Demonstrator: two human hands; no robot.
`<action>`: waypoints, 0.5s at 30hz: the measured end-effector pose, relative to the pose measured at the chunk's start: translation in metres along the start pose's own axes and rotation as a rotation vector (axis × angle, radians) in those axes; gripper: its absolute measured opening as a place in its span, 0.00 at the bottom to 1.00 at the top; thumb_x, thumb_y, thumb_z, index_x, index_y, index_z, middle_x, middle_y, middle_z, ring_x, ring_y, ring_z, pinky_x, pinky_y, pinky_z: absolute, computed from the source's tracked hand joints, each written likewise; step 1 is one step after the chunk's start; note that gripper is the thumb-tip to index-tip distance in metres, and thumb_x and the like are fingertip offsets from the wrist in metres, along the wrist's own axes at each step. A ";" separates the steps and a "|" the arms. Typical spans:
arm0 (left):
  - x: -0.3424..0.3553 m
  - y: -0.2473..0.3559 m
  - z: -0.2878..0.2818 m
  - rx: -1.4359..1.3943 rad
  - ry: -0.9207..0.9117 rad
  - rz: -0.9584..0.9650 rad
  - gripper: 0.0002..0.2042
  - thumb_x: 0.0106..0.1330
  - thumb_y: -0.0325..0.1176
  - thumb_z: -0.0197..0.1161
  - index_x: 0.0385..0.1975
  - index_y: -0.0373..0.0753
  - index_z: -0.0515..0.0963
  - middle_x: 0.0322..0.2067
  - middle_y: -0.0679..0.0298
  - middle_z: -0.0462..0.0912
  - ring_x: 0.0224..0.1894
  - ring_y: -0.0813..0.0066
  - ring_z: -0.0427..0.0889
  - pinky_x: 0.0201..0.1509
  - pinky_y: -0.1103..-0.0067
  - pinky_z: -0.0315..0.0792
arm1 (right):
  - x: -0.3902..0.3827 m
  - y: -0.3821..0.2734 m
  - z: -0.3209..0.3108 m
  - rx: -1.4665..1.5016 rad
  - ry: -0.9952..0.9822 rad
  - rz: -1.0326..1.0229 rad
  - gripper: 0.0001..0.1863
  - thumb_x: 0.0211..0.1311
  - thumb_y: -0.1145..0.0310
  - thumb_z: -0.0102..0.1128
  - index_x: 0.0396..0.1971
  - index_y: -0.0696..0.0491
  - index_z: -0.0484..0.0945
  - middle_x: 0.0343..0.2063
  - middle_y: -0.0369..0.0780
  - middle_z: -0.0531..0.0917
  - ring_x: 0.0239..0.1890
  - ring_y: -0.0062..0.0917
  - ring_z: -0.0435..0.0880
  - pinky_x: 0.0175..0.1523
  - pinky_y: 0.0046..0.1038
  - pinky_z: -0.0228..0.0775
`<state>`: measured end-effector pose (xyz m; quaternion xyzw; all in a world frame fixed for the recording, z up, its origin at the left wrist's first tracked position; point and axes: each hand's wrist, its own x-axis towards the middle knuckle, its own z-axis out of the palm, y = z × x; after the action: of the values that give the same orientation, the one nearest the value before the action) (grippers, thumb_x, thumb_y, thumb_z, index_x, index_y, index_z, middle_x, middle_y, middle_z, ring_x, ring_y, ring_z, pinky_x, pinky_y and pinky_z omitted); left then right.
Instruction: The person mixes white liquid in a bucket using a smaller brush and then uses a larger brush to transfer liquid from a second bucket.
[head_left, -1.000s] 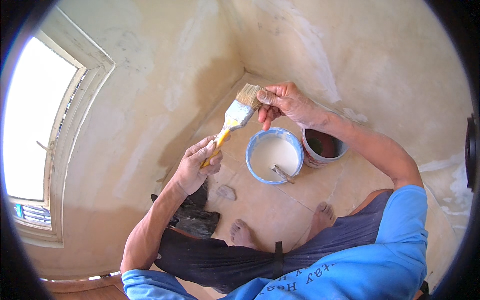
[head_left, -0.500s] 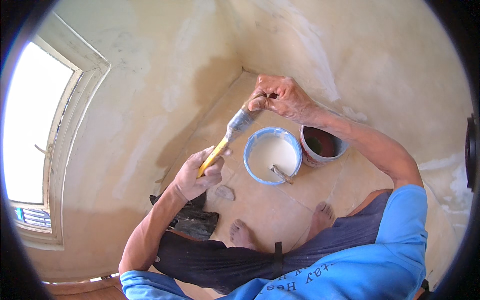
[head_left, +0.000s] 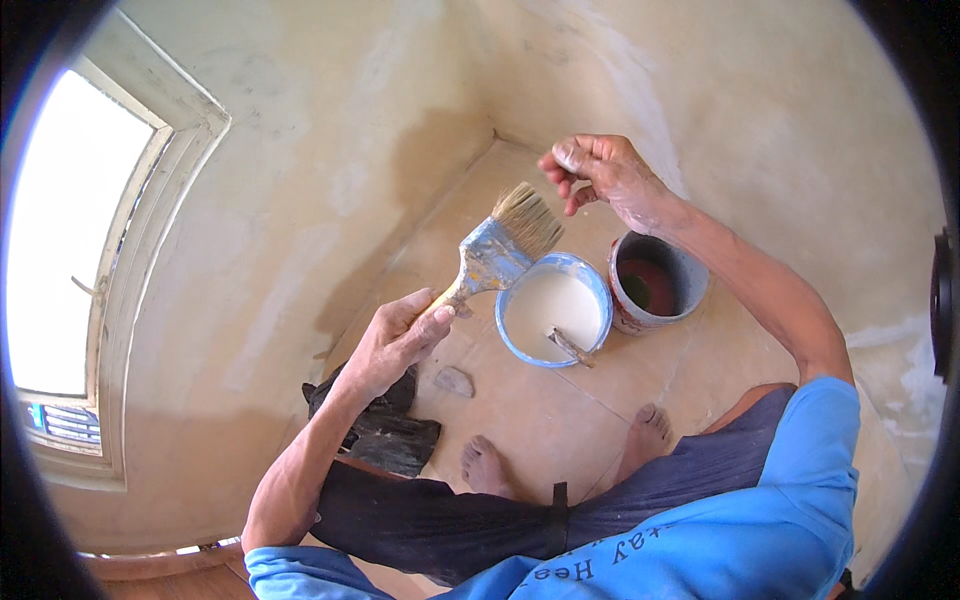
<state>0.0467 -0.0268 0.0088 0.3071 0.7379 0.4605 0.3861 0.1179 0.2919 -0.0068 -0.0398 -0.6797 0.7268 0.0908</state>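
A wide paintbrush [head_left: 492,256] with a yellow handle, a paint-smeared blue-grey ferrule and pale bristles is held by its handle in my left hand [head_left: 392,340]. Its bristles [head_left: 530,218] point up and to the right, fanned out. My right hand [head_left: 607,178] hovers just beyond the bristle tips, apart from them. Its fingers are curled, the thumb pressed toward them; whether anything small sits between them is hidden. Below the brush stands a blue-rimmed bucket [head_left: 505,335] of off-white paint, with a paint-coated stick [head_left: 572,348] leaning inside against the rim.
Right of the paint stands a second bucket [head_left: 688,290] with dark reddish contents. Black plastic [head_left: 395,440] and a flat greyish piece [head_left: 454,381] lie on the tiled floor [head_left: 540,420] by my feet. Patchy walls [head_left: 300,220] meet in the corner ahead; a window [head_left: 85,240] is at left.
My right hand has let go of the bristles and moved up and right. The brush has turned in my left hand, so its broad face and spread bristles now show.
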 end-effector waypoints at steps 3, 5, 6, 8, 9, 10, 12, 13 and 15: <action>0.005 -0.002 -0.001 0.028 -0.017 -0.002 0.21 0.72 0.50 0.55 0.43 0.35 0.79 0.20 0.77 0.61 0.24 0.88 0.58 0.26 0.84 0.54 | -0.003 -0.010 0.019 -0.168 -0.068 -0.142 0.17 0.71 0.56 0.54 0.35 0.56 0.81 0.27 0.32 0.80 0.29 0.13 0.77 0.32 0.20 0.75; 0.005 -0.004 -0.001 0.083 0.004 -0.004 0.21 0.72 0.50 0.56 0.42 0.35 0.78 0.20 0.76 0.61 0.25 0.86 0.59 0.27 0.83 0.55 | 0.000 -0.006 0.022 -0.391 -0.187 -0.307 0.16 0.69 0.56 0.58 0.36 0.56 0.82 0.27 0.32 0.81 0.30 0.13 0.79 0.29 0.20 0.75; 0.004 -0.004 -0.001 0.114 0.015 -0.006 0.21 0.72 0.50 0.56 0.42 0.34 0.78 0.21 0.76 0.61 0.25 0.86 0.59 0.27 0.82 0.56 | 0.000 -0.007 0.021 -0.369 -0.209 -0.252 0.15 0.69 0.58 0.58 0.36 0.56 0.82 0.27 0.32 0.82 0.29 0.13 0.78 0.29 0.19 0.74; 0.004 -0.003 0.001 0.173 0.047 0.006 0.20 0.72 0.48 0.56 0.42 0.34 0.78 0.21 0.75 0.62 0.26 0.84 0.60 0.28 0.81 0.58 | 0.000 -0.011 0.019 -0.328 -0.253 -0.144 0.14 0.69 0.60 0.59 0.35 0.57 0.83 0.26 0.33 0.82 0.27 0.13 0.78 0.29 0.18 0.74; 0.003 -0.003 0.002 0.202 0.065 0.013 0.19 0.72 0.48 0.56 0.41 0.34 0.77 0.21 0.74 0.62 0.26 0.84 0.61 0.29 0.80 0.59 | -0.001 -0.011 0.019 -0.291 -0.255 -0.114 0.14 0.69 0.60 0.58 0.34 0.57 0.82 0.26 0.33 0.82 0.26 0.13 0.78 0.29 0.18 0.74; 0.003 -0.003 0.003 0.228 0.077 0.032 0.19 0.72 0.47 0.56 0.42 0.34 0.77 0.21 0.73 0.63 0.26 0.83 0.61 0.29 0.79 0.60 | -0.002 -0.010 0.017 -0.255 -0.257 -0.084 0.15 0.69 0.60 0.58 0.34 0.57 0.82 0.26 0.33 0.82 0.26 0.13 0.78 0.29 0.18 0.75; 0.004 -0.003 0.005 0.281 0.102 0.071 0.18 0.72 0.46 0.57 0.43 0.34 0.76 0.21 0.70 0.64 0.26 0.81 0.63 0.30 0.78 0.62 | -0.004 -0.009 0.017 -0.203 -0.256 -0.035 0.15 0.70 0.60 0.57 0.34 0.58 0.82 0.26 0.34 0.82 0.25 0.13 0.79 0.29 0.18 0.76; 0.005 -0.002 0.004 0.329 0.103 0.049 0.17 0.72 0.45 0.57 0.44 0.34 0.76 0.21 0.69 0.65 0.26 0.81 0.63 0.30 0.77 0.63 | -0.006 -0.008 0.017 -0.187 -0.253 -0.015 0.15 0.70 0.60 0.56 0.34 0.58 0.81 0.26 0.34 0.82 0.26 0.13 0.79 0.29 0.18 0.76; 0.005 -0.001 0.004 0.425 0.102 0.004 0.16 0.71 0.44 0.58 0.45 0.35 0.76 0.21 0.65 0.66 0.26 0.81 0.65 0.30 0.77 0.64 | -0.004 -0.004 0.014 -0.119 -0.186 0.025 0.15 0.71 0.60 0.55 0.35 0.58 0.80 0.26 0.34 0.81 0.26 0.14 0.80 0.30 0.19 0.78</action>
<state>0.0472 -0.0210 0.0052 0.3592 0.8365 0.3103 0.2738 0.1200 0.2771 -0.0022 0.0140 -0.7264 0.6869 0.0156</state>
